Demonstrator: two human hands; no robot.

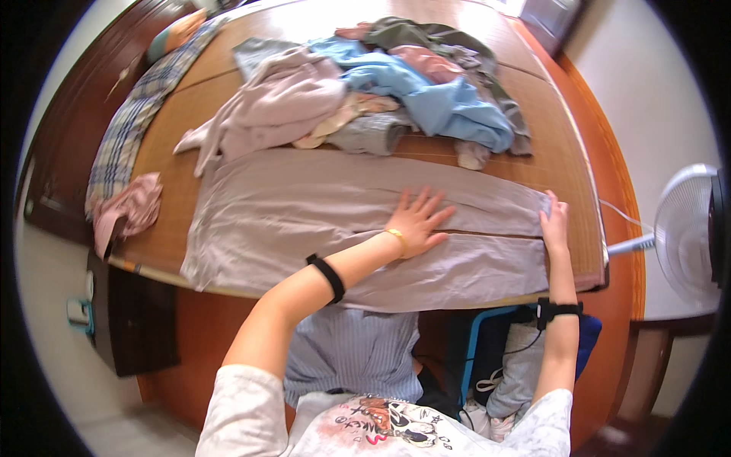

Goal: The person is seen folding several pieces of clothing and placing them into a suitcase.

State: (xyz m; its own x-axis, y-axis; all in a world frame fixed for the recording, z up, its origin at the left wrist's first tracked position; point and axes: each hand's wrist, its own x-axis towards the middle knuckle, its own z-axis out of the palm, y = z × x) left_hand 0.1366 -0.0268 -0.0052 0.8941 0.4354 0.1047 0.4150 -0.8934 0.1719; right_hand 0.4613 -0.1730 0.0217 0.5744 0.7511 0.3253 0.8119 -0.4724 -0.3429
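A pair of light mauve-grey trousers lies spread sideways before me, its waist end at the left and its two legs running right. My left hand rests flat on the legs, palm down and fingers spread, beside the gap between them. At the right end, my right hand has its thumb and fingers bent at the hem of the farther leg, gripping the edge. The near edge of the trousers reaches the table's front rim.
Beyond the trousers is a heap of clothes with a pale pink top and a blue garment. A plaid cloth and a pink garment lie along the table's left edge. An electric fan stands at right. Below the table is a blue-rimmed container.
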